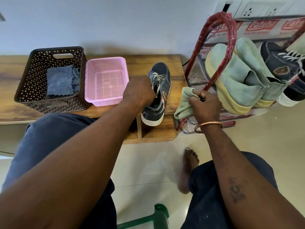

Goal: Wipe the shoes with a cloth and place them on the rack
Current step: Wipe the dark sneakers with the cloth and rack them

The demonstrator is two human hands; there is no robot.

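A dark denim sneaker [162,80] with grey laces and a white sole stands on the wooden table [140,63], toe pointing away from me. My left hand [139,91] grips it at the laces and collar. My right hand [204,106] is shut on a light green cloth [184,104], just right of the shoe and apart from it. The red-framed rack [231,30] stands at the right. On it rest two pale green shoes [231,75] with yellow soles and a matching dark sneaker [283,68].
A dark brown basket [33,76] holding blue cloths [61,80] sits at the table's left. A pink basket [105,100] stands between it and the shoe. My knees and a bare foot [189,166] are below. A green stool part [158,215] shows at the bottom.
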